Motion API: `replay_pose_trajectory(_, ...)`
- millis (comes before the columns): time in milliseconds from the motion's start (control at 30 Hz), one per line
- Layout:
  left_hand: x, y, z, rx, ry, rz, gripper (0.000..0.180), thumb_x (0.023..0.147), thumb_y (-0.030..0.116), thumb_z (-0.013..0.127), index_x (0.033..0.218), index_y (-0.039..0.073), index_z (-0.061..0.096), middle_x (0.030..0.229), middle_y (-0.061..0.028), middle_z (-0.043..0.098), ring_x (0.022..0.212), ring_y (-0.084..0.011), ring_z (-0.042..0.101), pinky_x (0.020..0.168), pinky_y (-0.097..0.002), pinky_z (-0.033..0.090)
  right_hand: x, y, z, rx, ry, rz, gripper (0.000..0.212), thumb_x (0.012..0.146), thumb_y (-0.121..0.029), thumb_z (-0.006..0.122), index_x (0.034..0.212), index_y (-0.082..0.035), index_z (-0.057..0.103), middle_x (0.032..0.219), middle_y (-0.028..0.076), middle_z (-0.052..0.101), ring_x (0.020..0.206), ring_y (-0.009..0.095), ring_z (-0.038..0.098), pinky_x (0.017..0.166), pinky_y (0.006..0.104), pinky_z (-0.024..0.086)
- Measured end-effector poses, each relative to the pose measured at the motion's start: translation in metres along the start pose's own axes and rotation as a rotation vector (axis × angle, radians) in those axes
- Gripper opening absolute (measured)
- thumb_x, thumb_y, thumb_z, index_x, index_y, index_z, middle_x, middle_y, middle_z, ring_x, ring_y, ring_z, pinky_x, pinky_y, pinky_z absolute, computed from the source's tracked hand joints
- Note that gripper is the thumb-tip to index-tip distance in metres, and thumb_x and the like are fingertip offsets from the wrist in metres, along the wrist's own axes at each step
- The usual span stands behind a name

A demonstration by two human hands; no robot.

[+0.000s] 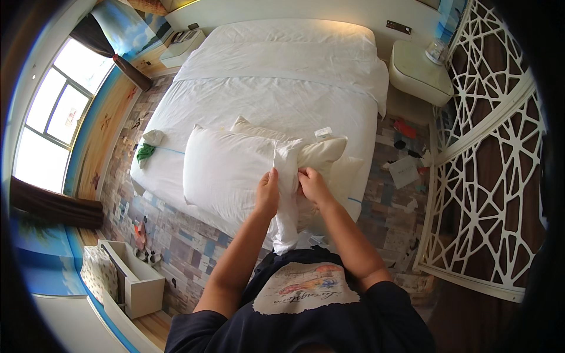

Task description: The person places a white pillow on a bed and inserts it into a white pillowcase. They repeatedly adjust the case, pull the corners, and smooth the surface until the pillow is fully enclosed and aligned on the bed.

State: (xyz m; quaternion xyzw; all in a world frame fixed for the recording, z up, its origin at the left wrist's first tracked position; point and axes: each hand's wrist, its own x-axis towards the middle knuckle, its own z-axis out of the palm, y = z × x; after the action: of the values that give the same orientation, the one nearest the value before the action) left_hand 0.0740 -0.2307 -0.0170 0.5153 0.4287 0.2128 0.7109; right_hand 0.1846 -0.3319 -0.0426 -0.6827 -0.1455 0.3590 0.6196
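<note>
so, head view: left hand [268,191] and right hand [312,185] both pinch the white cloth pillowcase [286,194] hanging off the cream pillow [321,154] at the white bed's [276,106] foot. risk: uneven pull bunches fabric, pillow slides off.

Pillowcase [287,194]: white matt cloth, creased. Pillow [226,173]: white cloth, soft, matt. Bed [276,94] sheet: white woven cloth, lightly wrinkled. Nightstand [419,73]: cream, smooth, slight gloss. Screen [488,159]: white painted lattice, smooth. Floor [188,247]: patchwork planks, matt.
</note>
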Motion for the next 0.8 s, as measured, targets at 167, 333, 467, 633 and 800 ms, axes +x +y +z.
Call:
replay_pose_trajectory(167, -0.007, 0.003, 0.002, 0.037, 0.000, 0.139, 0.037, 0.108, 0.037, 0.050, 0.106, 0.004, 0.065, 0.085, 0.0024, 0.061, 0.076, -0.0060, 0.049, 0.068, -0.0253, 0.043, -0.014, -0.041, -0.013, -0.273, -0.227, 0.176, 0.029, 0.102, -0.022, 0.057, 0.107, 0.004, 0.069, 0.087, 0.006, 0.069, 0.070, 0.014, 0.063, 0.066, 0.0298, 0.052)
replay_pose_trajectory(333, 0.000, 0.005, -0.008, -0.023, 0.073, 0.151, 0.022, 0.103, 0.026, 0.060, 0.101, 0.004, 0.063, 0.081, -0.0005, 0.059, 0.076, -0.0112, 0.052, 0.072, -0.0316, 0.045, -0.021, -0.036, -0.006, -0.220, -0.236, -0.022, 0.025, 0.101, -0.018, 0.057, 0.107, 0.002, 0.069, 0.090, 0.009, 0.072, 0.079, 0.020, 0.067, 0.073, 0.0347, 0.054)
replay_pose_trajectory(467, -0.022, 0.038, 0.004, 0.851, 0.577, 1.116, 0.024, 0.079, 0.002, 0.074, 0.099, 0.004, 0.062, 0.092, -0.0122, 0.063, 0.088, -0.0337, 0.060, 0.081, -0.0444, 0.046, -0.027, -0.053, -0.027, -0.639, 0.100, -0.812, 0.017, 0.085, -0.002, 0.059, 0.097, -0.003, 0.072, 0.103, 0.014, 0.072, 0.101, 0.034, 0.064, 0.089, 0.0434, 0.051)
replay_pose_trajectory(633, -0.041, 0.020, 0.025, 0.977, -0.200, 0.929, 0.025, 0.082, 0.010, 0.074, 0.104, 0.004, 0.065, 0.109, -0.0173, 0.063, 0.098, -0.0386, 0.062, 0.087, -0.0474, 0.049, 0.002, -0.026, -0.044, -0.642, 0.029, -0.890, 0.022, 0.078, 0.003, 0.057, 0.094, -0.002, 0.072, 0.105, 0.014, 0.072, 0.102, 0.034, 0.065, 0.091, 0.0454, 0.051)
replay_pose_trajectory(800, -0.020, 0.007, 0.028, 1.240, 0.094, 0.590, 0.027, 0.087, 0.021, 0.070, 0.106, 0.003, 0.065, 0.097, -0.0179, 0.066, 0.093, -0.0397, 0.064, 0.079, -0.0494, 0.052, -0.006, -0.022, -0.044, -0.764, 0.016, -0.952, 0.022, 0.083, -0.003, 0.060, 0.100, -0.006, 0.074, 0.119, 0.011, 0.068, 0.120, 0.031, 0.059, 0.103, 0.0454, 0.045)
